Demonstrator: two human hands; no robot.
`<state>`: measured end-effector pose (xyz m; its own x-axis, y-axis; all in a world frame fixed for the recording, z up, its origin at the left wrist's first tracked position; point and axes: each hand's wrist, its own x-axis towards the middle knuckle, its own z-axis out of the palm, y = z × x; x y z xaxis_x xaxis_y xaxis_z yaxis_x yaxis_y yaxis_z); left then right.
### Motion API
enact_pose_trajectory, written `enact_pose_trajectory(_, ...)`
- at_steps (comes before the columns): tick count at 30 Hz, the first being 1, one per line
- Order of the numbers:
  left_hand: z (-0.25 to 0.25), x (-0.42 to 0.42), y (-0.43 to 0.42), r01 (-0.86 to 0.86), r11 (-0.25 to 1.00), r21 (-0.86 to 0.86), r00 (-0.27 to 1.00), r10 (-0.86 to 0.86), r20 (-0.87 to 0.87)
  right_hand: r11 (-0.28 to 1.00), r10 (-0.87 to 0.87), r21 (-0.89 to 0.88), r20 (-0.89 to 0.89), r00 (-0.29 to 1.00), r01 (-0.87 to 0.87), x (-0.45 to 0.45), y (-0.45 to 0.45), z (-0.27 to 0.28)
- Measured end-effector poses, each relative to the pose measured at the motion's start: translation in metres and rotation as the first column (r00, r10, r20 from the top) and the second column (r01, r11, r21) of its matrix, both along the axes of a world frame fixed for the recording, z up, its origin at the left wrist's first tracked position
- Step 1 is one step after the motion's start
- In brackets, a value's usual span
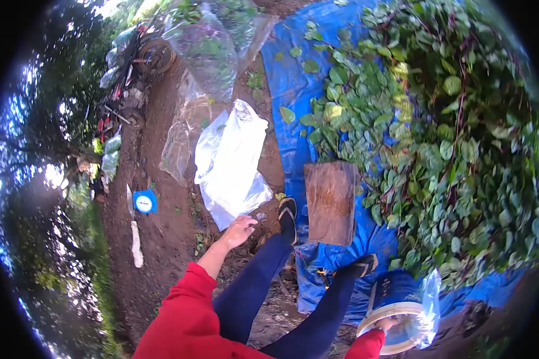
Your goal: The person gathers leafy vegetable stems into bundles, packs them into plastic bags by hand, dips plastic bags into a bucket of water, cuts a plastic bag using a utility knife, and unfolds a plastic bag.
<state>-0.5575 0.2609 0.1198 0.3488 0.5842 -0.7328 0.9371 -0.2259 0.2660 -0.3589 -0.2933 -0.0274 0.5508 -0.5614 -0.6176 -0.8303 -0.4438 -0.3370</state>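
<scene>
Head view, sole view.

Item: right hand (387,323), inside the mouth of a blue bucket (396,288) with a pale rim, at the lower right by the blue tarp (305,72). Fingers: partly hidden by rim and glare; cannot tell whether they are apart, together or clamped on something.

Item: clear plastic bag (430,305), at the bucket's right edge. Advised: keep it clear of the wrist, and steady the rim so the reach does not tip the bucket.

Item: left hand (239,231), at the lower edge of a white plastic bag (232,152) lying on bare soil. Fingers: bent; no hold visible, contact with the bag uncertain. Advised: if the bag is lifted, take a single layer at its edge, since thin film looks likely to cling and crease.

Item: leafy stems (446,149), heaped on the tarp, right. Handle gently; leaves look easily bruised.

Item: wooden block (329,203), on the tarp between heap and feet; a likely trip edge.

Item: blue dial scale (144,202), on the soil, left, just beside a knife (130,200). Well apart from both hands; best left so.
</scene>
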Motion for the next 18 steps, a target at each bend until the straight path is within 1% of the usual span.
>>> enact_pose_trajectory(1,-0.01,0.004,-0.007,0.02,1.0,0.001,1.0,-0.02,-0.018,0.999,-0.048,0.016,0.015,0.999,0.048,-0.002,0.001,-0.011)
enact_pose_trajectory(3,-0.029,0.008,-0.019,0.206,0.978,0.04,0.977,-0.208,0.045,0.993,-0.114,0.039,0.039,0.993,0.112,-0.005,0.0,-0.026)
enact_pose_trajectory(4,-0.036,0.015,-0.025,0.22,0.975,0.037,0.975,-0.221,0.029,0.989,-0.142,0.051,0.052,0.988,0.14,-0.007,-0.001,-0.033)
enact_pose_trajectory(6,-0.051,0.025,-0.036,0.225,0.974,-0.02,0.97,-0.222,0.101,0.982,-0.181,0.071,0.076,0.981,0.176,-0.008,-0.001,-0.042)
enact_pose_trajectory(7,-0.056,0.029,-0.043,0.227,0.973,-0.028,0.971,-0.224,0.086,0.979,-0.197,0.078,0.09,0.976,0.191,-0.008,-0.002,-0.044)
enact_pose_trajectory(10,-0.075,0.048,-0.062,0.214,0.975,-0.058,0.961,-0.2,0.19,0.979,-0.199,0.081,0.158,0.967,0.188,-0.005,0.001,-0.037)
enact_pose_trajectory(11,-0.082,0.052,-0.069,0.267,0.963,0.013,0.932,-0.262,0.25,0.982,-0.186,0.08,0.186,0.965,0.174,-0.002,0.005,-0.031)
enact_pose_trajectory(14,-0.086,0.077,-0.089,0.222,0.974,-0.039,0.926,-0.197,0.323,0.995,-0.098,0.042,0.308,0.946,0.09,0.001,0.015,0.003)
enact_pose_trajectory(15,-0.084,0.086,-0.097,0.208,0.975,-0.073,0.929,-0.174,0.326,1.0,-0.022,-0.009,0.366,0.93,0.027,-0.003,0.019,0.023)
enact_pose_trajectory(16,-0.083,0.092,-0.104,0.201,0.975,-0.096,0.916,-0.152,0.371,0.998,0.054,-0.054,0.424,0.904,-0.035,-0.002,0.025,0.05)
enact_pose_trajectory(17,-0.079,0.1,-0.111,0.208,0.975,-0.079,0.885,-0.153,0.441,0.919,0.353,-0.324,0.419,0.837,-0.225,-0.007,0.021,0.073)
enact_pose_trajectory(18,-0.074,0.107,-0.118,0.213,0.975,-0.06,0.847,-0.154,0.509,0.984,0.174,-0.073,0.604,0.778,-0.163,-0.002,0.032,0.099)
